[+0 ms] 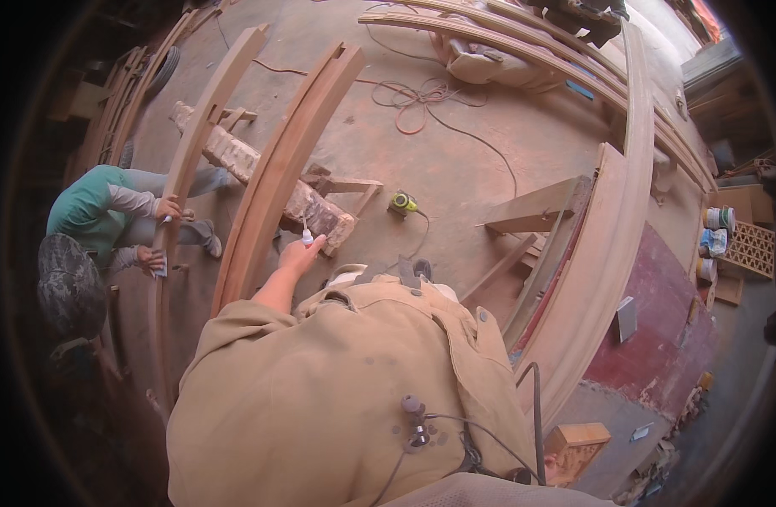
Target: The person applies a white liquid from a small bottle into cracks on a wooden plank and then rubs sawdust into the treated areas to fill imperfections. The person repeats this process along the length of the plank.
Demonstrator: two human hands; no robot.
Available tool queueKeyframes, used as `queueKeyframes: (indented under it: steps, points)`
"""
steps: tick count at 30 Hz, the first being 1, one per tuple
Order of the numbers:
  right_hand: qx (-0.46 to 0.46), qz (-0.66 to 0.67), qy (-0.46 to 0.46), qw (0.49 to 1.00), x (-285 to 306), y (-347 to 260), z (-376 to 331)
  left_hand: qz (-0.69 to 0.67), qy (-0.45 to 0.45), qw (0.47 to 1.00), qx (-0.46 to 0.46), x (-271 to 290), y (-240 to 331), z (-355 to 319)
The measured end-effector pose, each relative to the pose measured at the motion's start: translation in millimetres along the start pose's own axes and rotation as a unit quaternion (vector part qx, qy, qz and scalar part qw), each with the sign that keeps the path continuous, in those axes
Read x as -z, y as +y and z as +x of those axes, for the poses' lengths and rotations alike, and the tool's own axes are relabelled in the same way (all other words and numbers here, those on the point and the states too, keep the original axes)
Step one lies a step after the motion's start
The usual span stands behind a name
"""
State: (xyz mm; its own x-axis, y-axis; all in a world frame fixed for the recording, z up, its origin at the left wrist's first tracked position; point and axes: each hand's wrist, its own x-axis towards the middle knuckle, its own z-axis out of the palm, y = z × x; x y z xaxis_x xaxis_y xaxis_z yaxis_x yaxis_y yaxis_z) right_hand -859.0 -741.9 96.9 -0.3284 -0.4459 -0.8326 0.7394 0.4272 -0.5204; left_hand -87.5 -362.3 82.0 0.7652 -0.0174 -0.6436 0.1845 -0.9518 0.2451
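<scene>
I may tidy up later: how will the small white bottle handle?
The bottle is probably light, being small and held in the left hand. It might tip or roll if set down, since it looks slim.

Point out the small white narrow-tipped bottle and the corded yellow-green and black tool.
Small white narrow-tipped bottle (307, 237), head view: on its body.
Corded yellow-green and black tool (401, 203), head view: middle of its housing.

My feed hides the base of the white bottle (308, 238) inside the left hand (298, 255); the far dark shape (592, 24) is cropped.
</scene>
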Motion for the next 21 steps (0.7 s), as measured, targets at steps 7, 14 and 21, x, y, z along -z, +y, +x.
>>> queueKeyframes:
  steps: [7,14,21]
  points:
    - [0.019,0.014,-0.081,0.996,-62,5,-44,-0.009,0.005,0.999,-0.044,-19,5,17]
    - [0.129,-0.059,-0.119,0.983,-170,37,-114,-0.089,-0.021,0.991,-0.1,-20,28,7]
    - [0.227,-0.293,-0.234,0.899,-250,60,-169,-0.282,-0.044,0.921,-0.265,-20,111,-25]
